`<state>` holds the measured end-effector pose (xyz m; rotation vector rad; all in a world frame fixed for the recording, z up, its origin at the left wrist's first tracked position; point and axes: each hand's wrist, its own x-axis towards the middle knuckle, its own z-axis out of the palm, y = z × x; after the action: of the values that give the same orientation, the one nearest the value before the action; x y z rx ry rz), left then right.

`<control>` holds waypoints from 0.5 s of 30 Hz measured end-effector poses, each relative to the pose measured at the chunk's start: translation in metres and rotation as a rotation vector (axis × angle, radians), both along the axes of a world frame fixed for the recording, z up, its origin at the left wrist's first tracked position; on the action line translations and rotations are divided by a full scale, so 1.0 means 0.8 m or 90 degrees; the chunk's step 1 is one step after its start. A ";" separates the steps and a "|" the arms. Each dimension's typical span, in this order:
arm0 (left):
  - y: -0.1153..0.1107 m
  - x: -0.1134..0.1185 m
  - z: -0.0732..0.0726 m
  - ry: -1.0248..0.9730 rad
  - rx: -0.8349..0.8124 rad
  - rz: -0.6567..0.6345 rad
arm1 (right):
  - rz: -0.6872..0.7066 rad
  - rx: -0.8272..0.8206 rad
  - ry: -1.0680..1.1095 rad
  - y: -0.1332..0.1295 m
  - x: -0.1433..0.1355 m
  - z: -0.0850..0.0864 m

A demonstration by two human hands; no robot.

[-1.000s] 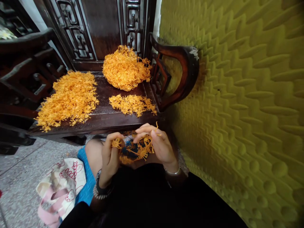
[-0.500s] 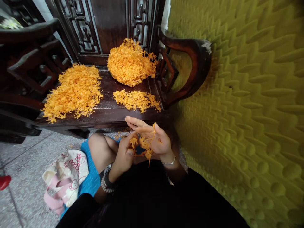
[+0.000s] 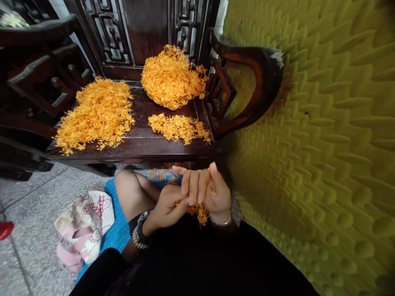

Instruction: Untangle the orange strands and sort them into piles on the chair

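Observation:
Close together in front of my lap are both hands. My left hand (image 3: pixel 168 207) is closed, with thumb and fingers around small orange spidery plastic pieces (image 3: pixel 201 214). Over its fingertips curl the fingers of my right hand (image 3: pixel 214 195), which also holds orange bits. One bit shows by the right thumb and more hang below the fingers. The exact grip inside is hidden. Beyond my hands, on the wooden seat, lie a small heap of the same pieces (image 3: pixel 179 128), a wide pile (image 3: pixel 95 113) at the left and a tall rounded heap (image 3: pixel 173 78) behind.
The dark wooden chair (image 3: pixel 138 146) has a curved armrest (image 3: pixel 262 82) at the right, against a yellow-green textured wall covering (image 3: pixel 324 123). A white bag with pink straps (image 3: pixel 88 222) lies partly on a blue mat (image 3: pixel 119 230). Orange scraps (image 3: pixel 159 176) lie under the chair's front edge.
My right hand has moved down and its stretched fingers have curled over the left fingertips. My left hand has shifted slightly right. The orange pieces between them are now mostly covered.

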<state>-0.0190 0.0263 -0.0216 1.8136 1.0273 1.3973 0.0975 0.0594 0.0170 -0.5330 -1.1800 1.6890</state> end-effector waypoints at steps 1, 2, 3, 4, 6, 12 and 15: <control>0.000 0.001 0.000 0.005 0.033 -0.043 | -0.018 0.006 0.004 0.001 0.001 0.003; 0.000 0.001 -0.001 -0.003 0.054 -0.087 | -0.047 0.007 0.013 0.003 0.005 0.007; 0.000 -0.001 -0.003 -0.032 0.066 -0.133 | -0.083 0.004 0.033 0.008 0.011 0.011; -0.001 -0.003 -0.007 -0.071 0.076 -0.192 | -0.124 0.003 0.071 0.013 0.018 0.016; -0.006 -0.012 -0.017 -0.164 0.078 -0.292 | -0.182 0.026 0.178 0.024 0.037 0.024; -0.017 -0.036 -0.033 -0.278 -0.102 -0.102 | 0.013 0.056 0.188 0.025 0.046 0.026; -0.008 -0.031 -0.029 -0.266 -0.197 -0.004 | -0.022 -0.028 0.200 0.028 0.029 0.022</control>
<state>-0.0437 0.0199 -0.0452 1.2364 0.9497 1.4415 0.1205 0.0818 0.0343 -0.2990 -0.9039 1.6994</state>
